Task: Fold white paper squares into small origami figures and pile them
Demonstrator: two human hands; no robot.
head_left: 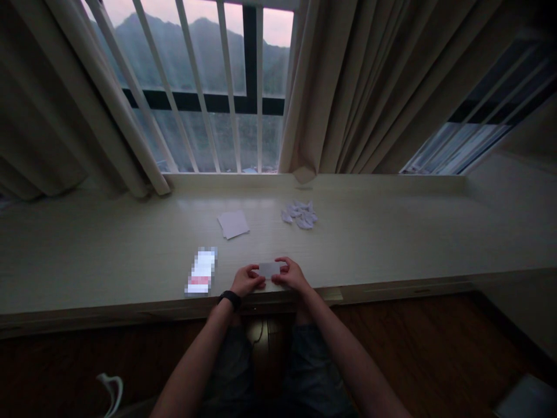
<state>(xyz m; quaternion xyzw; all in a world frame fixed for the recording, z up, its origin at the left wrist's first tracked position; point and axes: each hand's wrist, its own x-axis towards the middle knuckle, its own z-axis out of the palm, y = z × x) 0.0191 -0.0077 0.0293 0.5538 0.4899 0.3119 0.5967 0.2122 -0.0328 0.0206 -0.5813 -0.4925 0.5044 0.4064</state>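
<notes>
Between my two hands, near the front edge of the pale sill-like tabletop [383, 244], is a small rectangle of white paper [269, 270]. My left hand [248, 279], with a black band on the wrist, pinches its left end. At its right end, my right hand [289, 274] grips it between thumb and fingers. Beyond my hands lies a short stack of square white sheets [234, 224], slightly fanned. To the right of that stack sits a cluster of several small folded paper pieces [300, 215]; their exact shape is too small to tell.
A phone [202, 271] with a lit, blurred-out screen lies left of my left hand. Behind the tabletop are a barred window [209, 133] and beige curtains [348, 87]. Below the front edge are my knees and a dark wooden floor [413, 342]. A pale looped object [112, 392] shows at lower left.
</notes>
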